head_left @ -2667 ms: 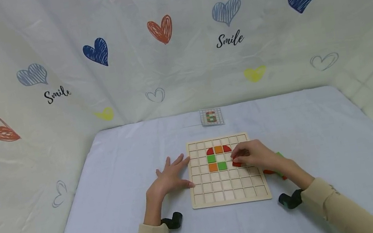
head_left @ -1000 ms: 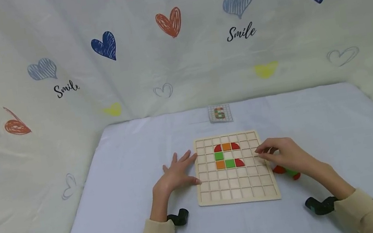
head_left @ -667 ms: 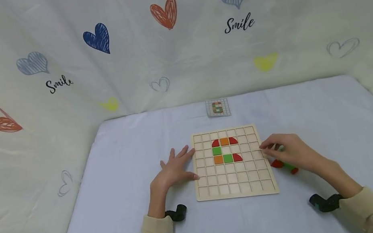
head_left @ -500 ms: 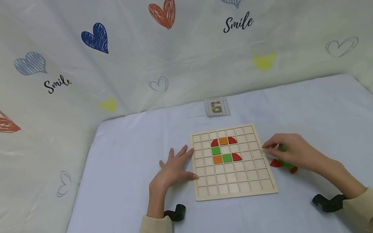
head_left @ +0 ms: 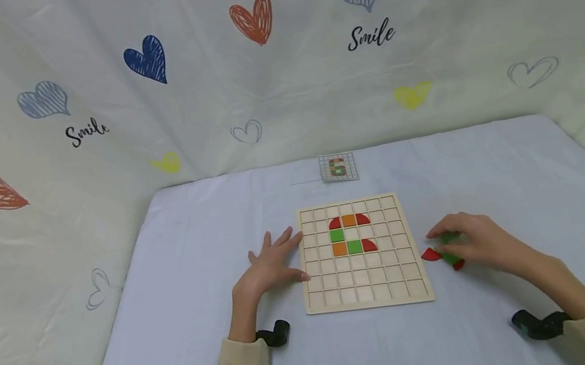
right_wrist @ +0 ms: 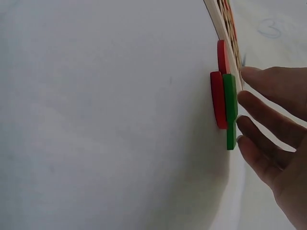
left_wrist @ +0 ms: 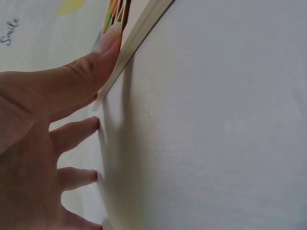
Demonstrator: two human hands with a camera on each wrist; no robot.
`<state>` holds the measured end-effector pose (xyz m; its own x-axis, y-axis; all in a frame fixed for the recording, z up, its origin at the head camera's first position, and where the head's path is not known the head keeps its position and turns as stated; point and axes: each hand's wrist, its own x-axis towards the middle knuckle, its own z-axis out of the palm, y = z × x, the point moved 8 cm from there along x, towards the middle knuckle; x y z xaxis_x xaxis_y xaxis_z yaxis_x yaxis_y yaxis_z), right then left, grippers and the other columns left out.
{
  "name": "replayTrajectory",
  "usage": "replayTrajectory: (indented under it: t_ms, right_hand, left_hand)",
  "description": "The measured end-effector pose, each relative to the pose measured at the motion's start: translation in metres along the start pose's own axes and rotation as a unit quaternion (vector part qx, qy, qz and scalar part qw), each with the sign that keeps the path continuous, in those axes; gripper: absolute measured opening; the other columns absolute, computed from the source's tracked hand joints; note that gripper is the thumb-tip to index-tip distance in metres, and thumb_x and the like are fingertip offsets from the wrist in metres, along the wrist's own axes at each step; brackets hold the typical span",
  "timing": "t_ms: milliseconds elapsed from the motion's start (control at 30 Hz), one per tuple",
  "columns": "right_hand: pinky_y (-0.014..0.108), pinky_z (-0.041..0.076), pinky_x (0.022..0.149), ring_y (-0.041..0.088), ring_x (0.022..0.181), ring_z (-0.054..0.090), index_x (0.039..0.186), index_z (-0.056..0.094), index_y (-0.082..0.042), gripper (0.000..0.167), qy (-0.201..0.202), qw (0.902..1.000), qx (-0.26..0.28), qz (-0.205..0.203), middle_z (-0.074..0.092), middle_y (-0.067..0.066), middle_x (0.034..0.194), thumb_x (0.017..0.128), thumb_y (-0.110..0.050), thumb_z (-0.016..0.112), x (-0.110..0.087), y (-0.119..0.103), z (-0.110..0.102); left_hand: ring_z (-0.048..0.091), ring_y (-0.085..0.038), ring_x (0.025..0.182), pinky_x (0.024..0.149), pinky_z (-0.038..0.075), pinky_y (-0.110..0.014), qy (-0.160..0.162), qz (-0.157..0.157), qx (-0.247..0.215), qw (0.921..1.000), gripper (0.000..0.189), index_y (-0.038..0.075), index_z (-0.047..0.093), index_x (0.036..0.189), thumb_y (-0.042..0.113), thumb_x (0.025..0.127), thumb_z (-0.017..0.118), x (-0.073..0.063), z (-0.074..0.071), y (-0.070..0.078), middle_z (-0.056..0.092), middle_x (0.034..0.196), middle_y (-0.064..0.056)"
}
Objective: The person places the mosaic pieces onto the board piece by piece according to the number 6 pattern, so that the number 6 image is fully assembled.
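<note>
A square wooden grid board (head_left: 367,293) lies on the white-covered table. Red quarter-round tiles, orange square tiles and green square tiles fill several of its cells, including a red quarter-round tile (head_left: 369,245) in the lower coloured row. My left hand (head_left: 268,272) has its fingers spread at the board's left edge, thumb touching the rim. To the right of the board, my right hand (head_left: 480,242) hovers over a small cluster of loose tiles, fingers relaxed and nothing held. In the right wrist view, red tiles (right_wrist: 218,100) and green tiles (right_wrist: 230,98) lie close to its fingertips.
A small card (head_left: 339,168) printed with a coloured grid pattern lies behind the board. A white curtain (head_left: 299,79) with hearts hangs at the table's back edge. Black wrist devices (head_left: 541,323) sit at both cuffs.
My right hand released a red quarter-round tile into a board cell, then moved right to the loose tiles. The left hand stayed at the board's edge. The head view shifted slightly.
</note>
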<state>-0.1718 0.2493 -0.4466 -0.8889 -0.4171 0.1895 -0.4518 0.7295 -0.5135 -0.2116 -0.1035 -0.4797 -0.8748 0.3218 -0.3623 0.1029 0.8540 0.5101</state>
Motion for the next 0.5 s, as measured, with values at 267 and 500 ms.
replayTrajectory:
  t_ms: [267, 500]
  right_hand:
    - [0.031, 0.057, 0.083, 0.015, 0.099, 0.065, 0.103, 0.078, -0.025, 0.034, -0.019, 0.9995, -0.026, -0.007, 0.074, -0.01, 0.106, 0.072, -0.018, 0.093, -0.014, 0.003, -0.002]
    - [0.023, 0.054, 0.069, 0.005, 0.082, 0.056, 0.104, 0.079, -0.016, 0.04, -0.021, 0.9993, 0.003, -0.029, 0.067, -0.007, 0.1, 0.068, -0.007, 0.094, -0.018, 0.0, -0.001]
  left_hand:
    - [-0.002, -0.043, 0.159, 0.114, 0.0, -0.082, 0.003, -0.003, 0.004, 1.0, 0.092, 0.028, 0.039, 0.16, 0.034, 0.082, 0.087, -0.001, -0.001, -0.002, 0.022, 0.172, 0.001]
    - [-0.001, -0.043, 0.159, 0.113, 0.001, -0.083, 0.005, -0.003, 0.003, 1.0, 0.092, 0.027, 0.04, 0.16, 0.033, 0.082, 0.087, -0.002, -0.001, -0.002, 0.023, 0.172, 0.001]
